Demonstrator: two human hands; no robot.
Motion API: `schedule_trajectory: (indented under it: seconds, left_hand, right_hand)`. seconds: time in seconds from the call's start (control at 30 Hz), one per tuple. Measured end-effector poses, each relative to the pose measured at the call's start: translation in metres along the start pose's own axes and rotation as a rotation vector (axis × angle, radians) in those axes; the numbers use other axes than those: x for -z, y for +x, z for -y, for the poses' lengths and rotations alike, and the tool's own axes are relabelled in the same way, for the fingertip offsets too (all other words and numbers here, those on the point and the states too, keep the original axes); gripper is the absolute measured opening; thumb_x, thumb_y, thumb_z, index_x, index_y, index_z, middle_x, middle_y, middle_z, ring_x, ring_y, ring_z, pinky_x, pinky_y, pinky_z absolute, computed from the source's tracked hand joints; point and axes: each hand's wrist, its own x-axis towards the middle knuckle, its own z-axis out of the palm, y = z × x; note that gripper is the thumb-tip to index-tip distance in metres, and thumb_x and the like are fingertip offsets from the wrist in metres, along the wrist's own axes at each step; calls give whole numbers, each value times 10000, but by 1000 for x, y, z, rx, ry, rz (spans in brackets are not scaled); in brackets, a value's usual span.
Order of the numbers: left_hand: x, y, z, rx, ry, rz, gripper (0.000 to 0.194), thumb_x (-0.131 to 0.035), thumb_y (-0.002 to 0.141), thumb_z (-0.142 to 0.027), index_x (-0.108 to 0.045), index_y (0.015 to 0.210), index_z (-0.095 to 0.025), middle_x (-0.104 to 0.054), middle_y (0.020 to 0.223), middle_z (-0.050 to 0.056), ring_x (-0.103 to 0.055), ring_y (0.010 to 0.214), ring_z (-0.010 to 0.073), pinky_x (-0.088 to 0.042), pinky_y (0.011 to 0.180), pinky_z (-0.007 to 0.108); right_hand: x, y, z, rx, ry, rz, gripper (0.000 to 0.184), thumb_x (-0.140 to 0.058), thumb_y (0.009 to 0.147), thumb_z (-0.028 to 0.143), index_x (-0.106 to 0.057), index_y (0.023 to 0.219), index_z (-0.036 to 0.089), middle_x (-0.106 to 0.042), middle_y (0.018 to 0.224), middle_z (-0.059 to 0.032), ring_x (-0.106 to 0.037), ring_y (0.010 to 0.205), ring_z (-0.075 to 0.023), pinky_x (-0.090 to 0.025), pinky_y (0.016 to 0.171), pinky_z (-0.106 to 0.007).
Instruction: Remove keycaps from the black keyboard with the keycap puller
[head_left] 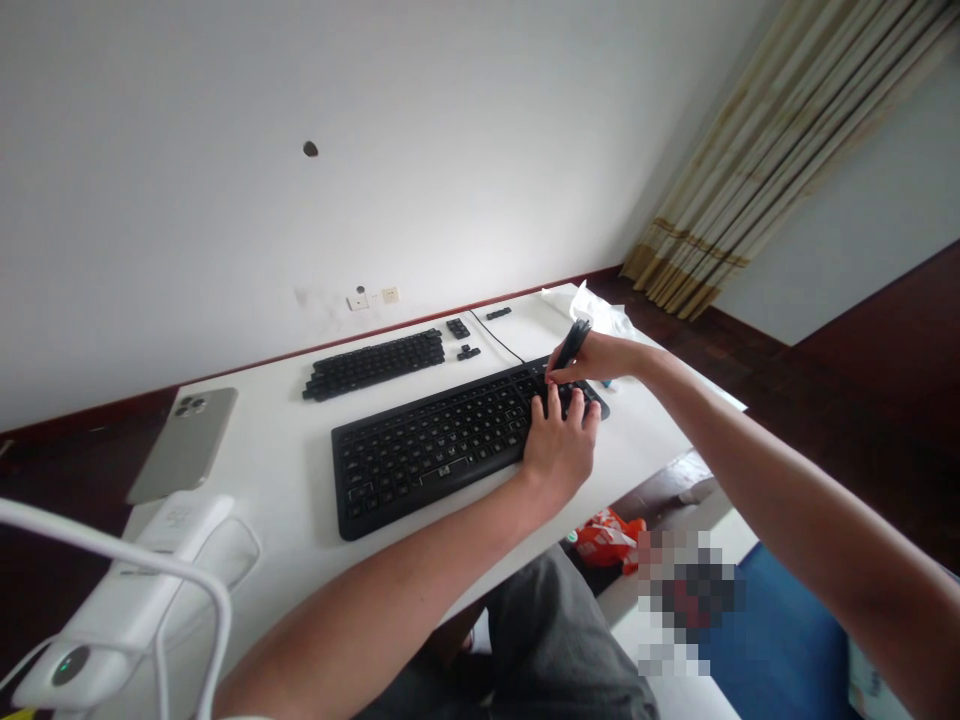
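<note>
A black keyboard [442,440] lies on the white table, and much of its key area shows bare switch positions without keycaps. My left hand [559,440] rests on its right part with fingers spread, holding nothing. Just beyond those fingers, my right hand [600,355] is closed around a slim black tool [573,345] with a brush-like upper end. The tool's lower tip is hidden by my fingers near the keyboard's top right. Behind the keyboard, loose black keycaps [379,362] are laid out in rows, with smaller groups of keycaps [458,328] to their right.
A phone [187,440] lies at the table's left edge, beside a white power strip [142,590] with cables. Crumpled white plastic [592,308] sits at the far right corner. The keyboard cable [499,338] runs back toward the wall. An orange bag [609,540] is below the table.
</note>
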Motion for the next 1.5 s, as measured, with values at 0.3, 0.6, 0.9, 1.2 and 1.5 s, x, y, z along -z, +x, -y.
schedule_trajectory:
  seconds: [0.3,0.6,0.9,1.2,1.5]
  left_hand:
    - [0,1,0,1,8,24,551,-363,1072,-215,-501,1605,-223,-452,1679,118,-426,1508,420,-439,1156,605]
    - [2,-3,0,-5,48,-20,535,-342,1087,-223,-509,1596,-225,-480,1658,122,-472,1477,405,-447,1147,588]
    - [1,0,0,0,35,18,542,-352,1085,-216,-498,1607,-228,-453,1679,108,-427,1508,418,-438,1159,611]
    - [4,1,0,-7,41,40,555,-393,1068,-204,-482,1615,-233,-436,1684,113,-377,1540,424,-433,1168,591]
    - [5,0,0,-7,46,27,561,-355,1068,-201,-494,1611,-214,-442,1677,126,-384,1534,431,-431,1176,603]
  right_hand:
    - [0,4,4,-111,113,16,195,-918,676,409,-834,725,240,-763,661,-44,-701,615,-236,-546,575,-331]
    - [-1,7,43,-210,-338,84,255,-785,814,415,-799,764,166,-712,594,-58,-697,663,-222,-467,578,-279]
    - [5,-12,13,-144,65,98,323,-746,841,497,-841,923,199,-796,790,-86,-731,765,-257,-571,672,-329]
    - [-4,-14,-11,-135,299,29,372,-820,766,563,-861,863,206,-788,759,-108,-724,705,-254,-597,647,-363]
    - [-1,-15,-15,-161,381,51,338,-846,755,547,-847,841,221,-789,795,-83,-713,739,-231,-600,690,-343]
